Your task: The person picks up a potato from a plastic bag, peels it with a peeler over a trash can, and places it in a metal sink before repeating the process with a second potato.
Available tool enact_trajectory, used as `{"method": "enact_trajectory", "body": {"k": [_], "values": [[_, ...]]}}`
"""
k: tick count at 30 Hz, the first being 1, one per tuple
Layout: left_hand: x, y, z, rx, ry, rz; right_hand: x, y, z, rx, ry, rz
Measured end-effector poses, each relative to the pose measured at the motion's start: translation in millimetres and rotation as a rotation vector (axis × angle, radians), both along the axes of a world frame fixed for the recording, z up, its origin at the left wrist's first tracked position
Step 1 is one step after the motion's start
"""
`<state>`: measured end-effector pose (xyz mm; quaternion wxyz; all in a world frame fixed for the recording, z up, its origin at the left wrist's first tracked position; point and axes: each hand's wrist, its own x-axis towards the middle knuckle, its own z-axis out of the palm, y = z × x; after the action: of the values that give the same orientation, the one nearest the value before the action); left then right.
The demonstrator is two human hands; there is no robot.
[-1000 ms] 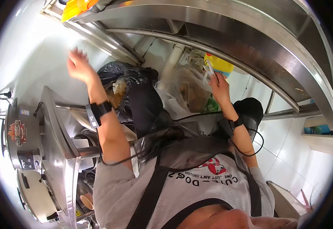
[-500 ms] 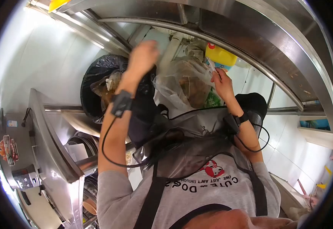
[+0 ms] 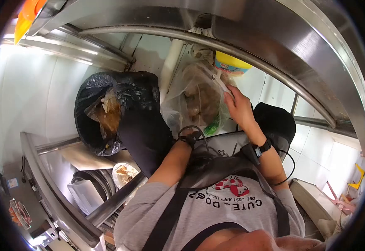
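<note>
My right hand (image 3: 239,106) is closed on a thin white object (image 3: 221,83), held over the right side of a clear plastic bag (image 3: 178,100). Brown lumpy items (image 3: 201,98) show inside the bag, and a green printed patch lies at its lower right. Low at the bag's near left side is my left hand (image 3: 186,132), close to my knee; its fingers are mostly hidden, so their grip does not show. A black-lined bin (image 3: 138,90) stands to the left, with brown and pale scraps (image 3: 109,111) in it.
A yellow container (image 3: 232,62) stands behind the bag. Steel rails (image 3: 270,73) cross above the floor. At the lower left are a steel frame (image 3: 48,180), dark round pans (image 3: 101,182) and a bag of scraps (image 3: 125,173).
My left hand has come down from above the bin to the bag's near side. My right hand still holds the white object, and the view has shifted.
</note>
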<state>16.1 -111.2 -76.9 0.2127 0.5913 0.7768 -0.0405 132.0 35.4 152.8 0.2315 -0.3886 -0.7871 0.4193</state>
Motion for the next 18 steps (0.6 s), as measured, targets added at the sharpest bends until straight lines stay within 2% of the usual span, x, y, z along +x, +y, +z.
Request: {"method": "enact_trajectory", "body": {"k": [2, 4, 10, 14, 16, 17, 18], "values": [[0, 4, -4, 0.035, -0.040, 0.133, -1, -2, 8, 0.015, -0.025, 0.027], [-7, 11, -7, 0.082, -0.062, 0.257, -5, -1, 17, -0.138, -0.039, 0.035], [-50, 65, 0, 0.362, 0.030, 0.565, -10, 0, 8, -0.043, -0.038, 0.046], [-124, 117, 11, 0.465, 0.084, 0.516, -12, -3, 21, -0.095, -0.095, 0.029], [-155, 144, 12, 0.773, -0.122, 0.522, -12, -1, 18, -0.084, -0.076, -0.008], [-162, 151, 20, 0.777, -0.127, 0.520, -11, 0, 16, -0.082, -0.057, -0.046], [-168, 157, 32, 0.544, -0.212, 0.496, -10, 1, 16, -0.078, -0.059, -0.048]]}}
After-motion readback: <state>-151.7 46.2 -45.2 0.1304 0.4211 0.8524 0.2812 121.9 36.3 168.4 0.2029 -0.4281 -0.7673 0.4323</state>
